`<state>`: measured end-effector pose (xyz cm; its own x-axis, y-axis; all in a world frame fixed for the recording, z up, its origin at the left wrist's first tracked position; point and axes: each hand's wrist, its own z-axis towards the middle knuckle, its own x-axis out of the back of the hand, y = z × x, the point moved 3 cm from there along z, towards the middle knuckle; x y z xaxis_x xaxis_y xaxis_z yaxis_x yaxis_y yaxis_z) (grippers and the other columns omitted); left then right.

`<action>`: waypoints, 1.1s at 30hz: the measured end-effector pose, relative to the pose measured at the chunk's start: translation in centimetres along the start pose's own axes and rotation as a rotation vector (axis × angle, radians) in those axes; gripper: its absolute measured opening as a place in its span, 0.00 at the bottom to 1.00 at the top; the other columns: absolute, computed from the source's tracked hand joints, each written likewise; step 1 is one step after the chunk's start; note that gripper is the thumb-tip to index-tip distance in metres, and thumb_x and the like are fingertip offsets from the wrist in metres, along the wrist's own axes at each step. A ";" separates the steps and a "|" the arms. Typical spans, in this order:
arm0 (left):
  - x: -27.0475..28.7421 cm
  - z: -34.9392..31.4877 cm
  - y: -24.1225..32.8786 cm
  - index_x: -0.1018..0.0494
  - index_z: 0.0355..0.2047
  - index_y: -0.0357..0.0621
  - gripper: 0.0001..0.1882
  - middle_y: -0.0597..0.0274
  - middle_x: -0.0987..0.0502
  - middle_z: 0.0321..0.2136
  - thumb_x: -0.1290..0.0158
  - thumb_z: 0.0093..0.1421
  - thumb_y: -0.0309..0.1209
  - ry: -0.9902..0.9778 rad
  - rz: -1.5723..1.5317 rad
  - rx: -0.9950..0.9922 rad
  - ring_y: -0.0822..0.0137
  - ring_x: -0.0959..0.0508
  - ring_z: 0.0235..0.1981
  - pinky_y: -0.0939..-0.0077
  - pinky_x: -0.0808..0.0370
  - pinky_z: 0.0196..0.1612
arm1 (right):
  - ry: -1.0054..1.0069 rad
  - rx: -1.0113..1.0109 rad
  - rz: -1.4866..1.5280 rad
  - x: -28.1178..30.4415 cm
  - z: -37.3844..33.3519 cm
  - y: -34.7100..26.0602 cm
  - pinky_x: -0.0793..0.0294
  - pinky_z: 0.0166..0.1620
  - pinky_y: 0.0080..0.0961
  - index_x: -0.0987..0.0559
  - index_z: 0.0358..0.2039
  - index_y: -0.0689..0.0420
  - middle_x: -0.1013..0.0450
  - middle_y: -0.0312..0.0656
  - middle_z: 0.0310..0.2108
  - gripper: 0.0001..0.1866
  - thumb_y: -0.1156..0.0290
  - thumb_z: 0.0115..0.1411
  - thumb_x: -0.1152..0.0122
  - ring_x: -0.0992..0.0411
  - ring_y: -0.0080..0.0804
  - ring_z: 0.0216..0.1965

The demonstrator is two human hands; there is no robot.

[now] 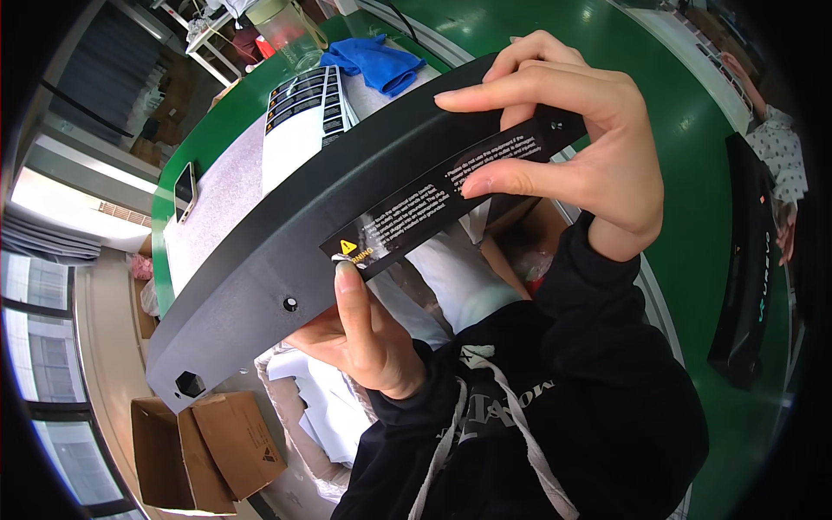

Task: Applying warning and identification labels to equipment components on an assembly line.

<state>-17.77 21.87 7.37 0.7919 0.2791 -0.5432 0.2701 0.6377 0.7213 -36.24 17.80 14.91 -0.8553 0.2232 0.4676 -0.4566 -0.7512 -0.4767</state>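
A long, curved black plastic cover (260,247) is held up slantwise before me, over the near edge of the table. Along its lower side lies a glossy black warning label (407,208) with a yellow triangle and pale print. My left hand (377,351) grips the cover from below, its thumb on the label's lower left corner. At the upper right end, my right hand (620,139) is closed around the cover, fingers over the top edge and thumb on the label. Part of the fingers of both hands is hidden behind the cover.
On the green table (693,251) lie a label sheet (303,104), a blue cloth (377,62), a phone (185,191) and a clear jar (286,35). Another black part (747,269) is at the right, near another person's arm (780,152). An open carton (208,451) stands lower left.
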 end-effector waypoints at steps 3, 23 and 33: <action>0.0 0.1 -0.1 0.43 0.51 0.29 0.23 0.40 0.32 0.45 0.53 0.55 0.21 -0.015 0.024 -0.038 0.57 0.25 0.43 0.64 0.26 0.49 | 0.006 -0.025 -0.024 0.3 0.0 0.4 0.38 0.42 0.23 0.18 0.36 0.55 0.34 0.29 0.17 0.26 0.72 0.28 0.25 0.33 0.25 0.32; -0.1 -0.3 0.1 0.48 0.57 0.32 0.32 0.40 0.35 0.49 0.52 0.51 0.21 0.047 0.068 0.046 0.53 0.28 0.46 0.62 0.28 0.49 | 0.023 0.026 -0.088 0.2 0.1 1.0 0.35 0.40 0.24 0.20 0.39 0.49 0.33 0.29 0.15 0.30 0.68 0.28 0.23 0.31 0.25 0.31; 0.2 -0.2 0.2 0.46 0.56 0.32 0.31 0.41 0.35 0.50 0.51 0.51 0.21 0.051 0.063 0.063 0.54 0.28 0.47 0.64 0.29 0.51 | 0.023 0.024 -0.136 0.0 0.0 0.9 0.35 0.40 0.23 0.20 0.39 0.49 0.33 0.29 0.16 0.31 0.67 0.28 0.23 0.31 0.25 0.31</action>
<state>-17.69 22.18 7.32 0.7801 0.3543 -0.5157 0.2559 0.5715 0.7797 -36.69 17.16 14.46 -0.7915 0.3381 0.5091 -0.5629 -0.7276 -0.3920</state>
